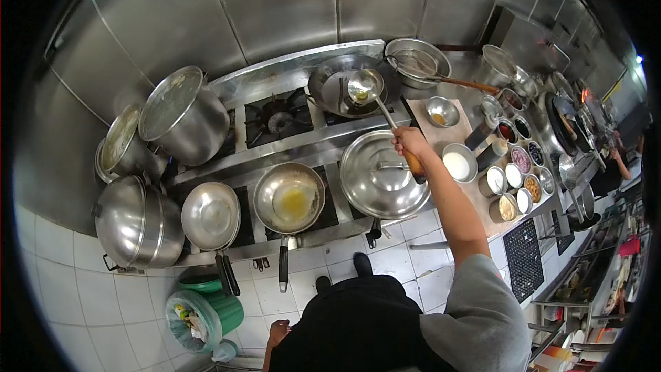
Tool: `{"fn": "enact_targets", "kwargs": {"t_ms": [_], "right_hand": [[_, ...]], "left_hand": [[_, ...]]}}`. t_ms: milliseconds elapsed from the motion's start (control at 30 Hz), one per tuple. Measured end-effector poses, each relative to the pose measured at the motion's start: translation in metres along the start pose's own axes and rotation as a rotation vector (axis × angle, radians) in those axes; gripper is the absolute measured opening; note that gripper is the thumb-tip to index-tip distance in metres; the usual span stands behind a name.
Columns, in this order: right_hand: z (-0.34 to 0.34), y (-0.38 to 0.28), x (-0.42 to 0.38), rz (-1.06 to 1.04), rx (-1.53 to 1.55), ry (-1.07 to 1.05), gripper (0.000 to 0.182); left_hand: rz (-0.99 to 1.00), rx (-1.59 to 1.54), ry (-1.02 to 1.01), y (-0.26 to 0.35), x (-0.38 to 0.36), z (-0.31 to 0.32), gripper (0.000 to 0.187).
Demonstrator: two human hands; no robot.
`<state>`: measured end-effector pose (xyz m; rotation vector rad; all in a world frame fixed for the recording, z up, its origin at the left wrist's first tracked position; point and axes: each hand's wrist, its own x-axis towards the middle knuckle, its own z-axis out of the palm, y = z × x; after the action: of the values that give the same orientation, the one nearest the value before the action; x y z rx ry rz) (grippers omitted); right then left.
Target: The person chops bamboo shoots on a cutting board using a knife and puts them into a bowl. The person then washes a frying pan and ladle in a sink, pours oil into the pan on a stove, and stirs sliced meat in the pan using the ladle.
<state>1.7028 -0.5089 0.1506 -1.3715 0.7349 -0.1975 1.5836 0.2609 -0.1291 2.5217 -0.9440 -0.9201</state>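
Observation:
My right hand (411,143) is closed around the wooden handle of a long metal ladle (365,84). The ladle's bowl, with a little yellowish liquid in it, hangs over a wide dark wok (322,81) at the back of the stove. Below the right forearm is a large pan under a domed steel lid (372,182). Left of that, a frying pan (270,200) holds a shallow pool of yellow liquid. My left hand (279,331) hangs low beside my body, apart from the stove; its fingers are mostly hidden.
Large steel pots (196,127) stand at the stove's left, near another frying pan (208,215). On the right counter are small ingredient bowls (521,160), a bowl of white liquid (471,157) and a small steel bowl (451,111). A green bin (231,311) sits on the floor.

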Motion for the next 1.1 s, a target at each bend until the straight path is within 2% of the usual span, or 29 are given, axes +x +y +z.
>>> {"fn": "enact_targets", "kwargs": {"t_ms": [33, 67, 167, 200, 233, 267, 300, 400, 433, 500, 567, 633, 700, 833, 900, 933, 967, 1000, 1033, 1067, 1100], "right_hand": [[0.003, -0.006, -0.013, 0.022, 0.041, -0.017, 0.014], [0.006, -0.010, -0.026, 0.045, 0.082, -0.035, 0.014], [0.026, -0.025, -0.081, 0.068, 0.135, -0.088, 0.012], [0.034, -0.025, -0.097, 0.081, 0.154, -0.121, 0.012], [0.040, -0.023, -0.113, 0.097, 0.174, -0.149, 0.012], [0.049, -0.021, -0.129, 0.104, 0.158, -0.175, 0.012], [0.063, -0.023, -0.150, 0.115, 0.136, -0.181, 0.013], [0.101, 0.005, -0.185, 0.144, 0.039, -0.147, 0.015], [0.107, 0.030, -0.184, 0.121, 0.019, -0.168, 0.025], [0.148, 0.051, -0.207, 0.160, -0.050, -0.055, 0.040], [0.186, 0.071, -0.225, 0.181, -0.210, -0.049, 0.050], [0.213, 0.093, -0.237, 0.131, -0.428, -0.104, 0.050], [0.224, 0.159, -0.232, -0.450, -0.971, 0.077, 0.050], [0.242, 0.205, -0.265, -0.337, -0.828, 0.122, 0.057], [0.250, 0.258, -0.256, -0.342, -0.588, 0.089, 0.061], [0.255, 0.268, -0.257, -0.565, -0.637, 0.164, 0.056], [0.267, 0.293, -0.243, -0.739, -0.496, 0.281, 0.045], [0.259, 0.236, -0.288, -0.089, 0.017, -0.032, 0.039], [0.256, 0.227, -0.307, 0.022, 0.305, -0.053, 0.029], [0.250, 0.234, -0.317, 0.042, 0.506, -0.091, 0.021], [0.239, 0.242, -0.331, 0.041, 0.705, -0.141, 0.013]], "left_hand": [[0.164, 0.247, -0.035, -0.012, -0.002, -0.001, 0.022], [0.113, -0.006, 0.062, -0.020, -0.009, 0.003, 0.026], [0.082, 0.043, 0.015, -0.045, -0.013, 0.009, 0.029], [0.195, 0.157, -0.078, -0.062, -0.009, 0.012, 0.034], [0.328, 0.167, 0.096, -0.075, -0.009, 0.020, 0.041], [0.303, 0.171, 0.012, -0.079, -0.007, 0.015, 0.043], [0.278, 0.177, -0.072, -0.082, -0.006, 0.010, 0.044], [0.067, -0.437, -0.238, -0.086, -0.005, -0.018, 0.034], [-0.070, -0.571, -0.289, -0.077, -0.005, -0.038, 0.034], [-0.380, -0.662, -0.373, -0.036, -0.003, -0.088, 0.033], [-0.417, -0.657, -0.413, 0.002, 0.000, -0.136, 0.034], [-0.257, -0.615, -0.405, 0.026, 0.008, -0.173, 0.037], [-0.051, -0.574, -0.323, 0.068, 0.003, -0.209, 0.036], [0.152, -0.666, -0.311, 0.154, -0.019, -0.270, 0.035], [0.258, -0.728, -0.399, 0.203, -0.029, -0.291, 0.032], [0.311, -0.684, -0.401, 0.230, -0.038, -0.299, 0.030], [0.367, -0.640, -0.413, 0.253, -0.046, -0.304, 0.029], [0.429, -0.606, -0.458, 0.271, -0.050, -0.303, 0.028], [0.482, -0.574, -0.498, 0.284, -0.054, -0.301, 0.028], [0.530, -0.547, -0.527, 0.297, -0.058, -0.300, 0.027], [0.486, -0.419, -0.644, 0.314, -0.064, -0.304, 0.032]]}}
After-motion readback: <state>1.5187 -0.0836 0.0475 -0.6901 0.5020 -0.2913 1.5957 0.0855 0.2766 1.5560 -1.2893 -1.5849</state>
